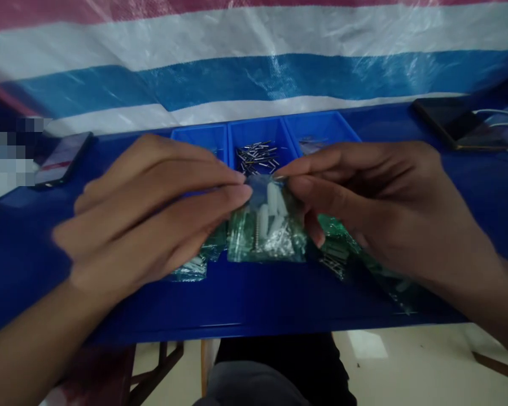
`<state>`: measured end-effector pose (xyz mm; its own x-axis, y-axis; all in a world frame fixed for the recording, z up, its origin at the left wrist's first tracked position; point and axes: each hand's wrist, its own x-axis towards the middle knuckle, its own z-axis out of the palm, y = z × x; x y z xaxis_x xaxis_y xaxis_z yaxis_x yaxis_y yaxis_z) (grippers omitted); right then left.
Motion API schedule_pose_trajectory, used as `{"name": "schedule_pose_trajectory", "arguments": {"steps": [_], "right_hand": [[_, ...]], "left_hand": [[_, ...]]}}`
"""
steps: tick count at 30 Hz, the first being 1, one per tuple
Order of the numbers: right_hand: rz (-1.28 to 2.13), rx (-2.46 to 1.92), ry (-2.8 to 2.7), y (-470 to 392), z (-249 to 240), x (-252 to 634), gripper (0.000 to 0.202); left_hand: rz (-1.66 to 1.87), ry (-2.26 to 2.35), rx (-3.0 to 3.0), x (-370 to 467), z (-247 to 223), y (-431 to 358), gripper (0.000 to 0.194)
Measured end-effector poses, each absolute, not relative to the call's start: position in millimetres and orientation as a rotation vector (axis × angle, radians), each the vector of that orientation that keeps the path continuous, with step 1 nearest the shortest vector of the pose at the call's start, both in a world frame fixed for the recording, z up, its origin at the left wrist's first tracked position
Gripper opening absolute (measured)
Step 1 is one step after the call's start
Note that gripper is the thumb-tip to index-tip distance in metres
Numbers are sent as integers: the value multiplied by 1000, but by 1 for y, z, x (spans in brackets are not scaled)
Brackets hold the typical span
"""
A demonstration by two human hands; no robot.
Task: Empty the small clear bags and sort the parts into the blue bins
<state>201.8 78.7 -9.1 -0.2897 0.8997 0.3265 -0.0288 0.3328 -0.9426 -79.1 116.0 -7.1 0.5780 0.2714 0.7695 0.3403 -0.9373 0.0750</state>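
Observation:
Between my two hands hangs a small clear plastic bag with white plugs and metal screws inside, its lower part tinted green. My left hand pinches its upper left corner between thumb and fingertips. The upper right corner is pinched by my right hand, where a bit of something shiny shows at the fingertips. Behind the bag, a blue bin holds loose metal pins or screws. More filled bags lie under my right hand, and others lie under my left, partly hidden.
Blue bins stand on either side of the middle one; the right bin has a few thin pieces inside. A phone lies at the left, and a dark device with white cables at the right. A striped sheet hangs behind the blue table.

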Motion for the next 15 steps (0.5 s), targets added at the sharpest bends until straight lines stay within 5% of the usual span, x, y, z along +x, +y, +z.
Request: {"name": "schedule_pose_trajectory", "arguments": {"steps": [4, 8, 11, 15], "right_hand": [[855, -880, -1790, 71, -19, 199, 12], [524, -942, -1885, 65, -20, 197, 40], [365, -907, -1927, 67, -11, 201, 28], [648, -878, -1826, 72, -4, 205, 21]], "left_hand": [[-1540, -776, -2815, -70, -9, 114, 12], [-1830, -926, -3004, -63, -6, 112, 10], [-1805, -985, -3243, -61, -3, 108, 12], [-1766, -1029, -3283, -61, -7, 103, 20]]}}
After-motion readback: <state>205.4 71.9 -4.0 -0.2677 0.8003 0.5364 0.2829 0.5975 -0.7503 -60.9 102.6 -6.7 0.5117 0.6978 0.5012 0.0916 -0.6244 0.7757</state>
